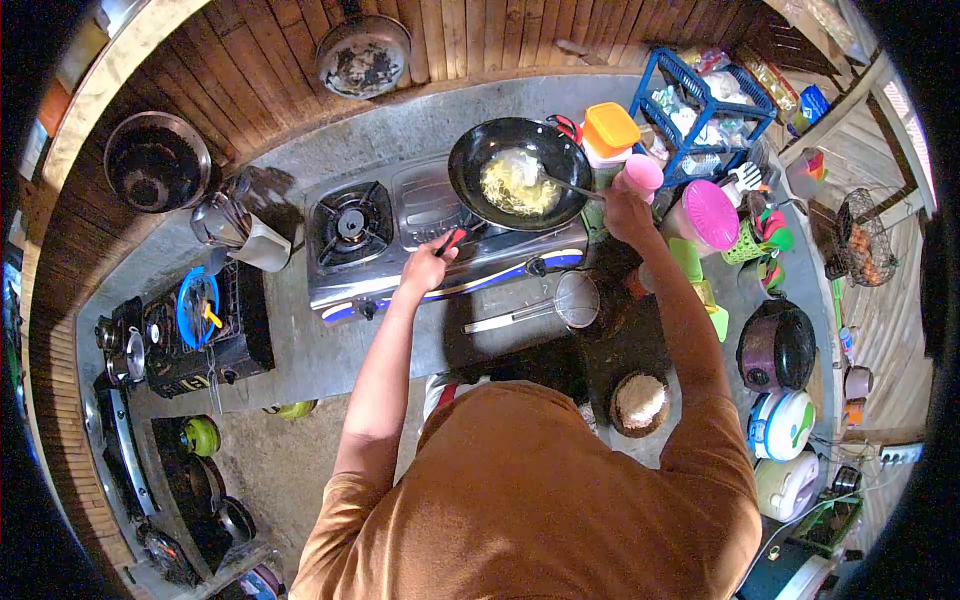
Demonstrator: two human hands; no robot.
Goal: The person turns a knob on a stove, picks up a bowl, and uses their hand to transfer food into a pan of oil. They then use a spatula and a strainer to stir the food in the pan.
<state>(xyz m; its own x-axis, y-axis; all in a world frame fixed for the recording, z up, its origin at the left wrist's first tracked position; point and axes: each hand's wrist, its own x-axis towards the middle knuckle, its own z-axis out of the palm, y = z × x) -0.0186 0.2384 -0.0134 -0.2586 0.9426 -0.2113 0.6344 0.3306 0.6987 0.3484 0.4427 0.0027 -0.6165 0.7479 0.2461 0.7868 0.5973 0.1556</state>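
Brown shirt, left hand tight around wok handle, right hand around cooking utensil.

The wok was set on the right of the stove, with food and a utensil placed in it. A strainer was laid on the counter before the stove. A tub and rack were placed right of the wok; a pan was hung on the wall behind.
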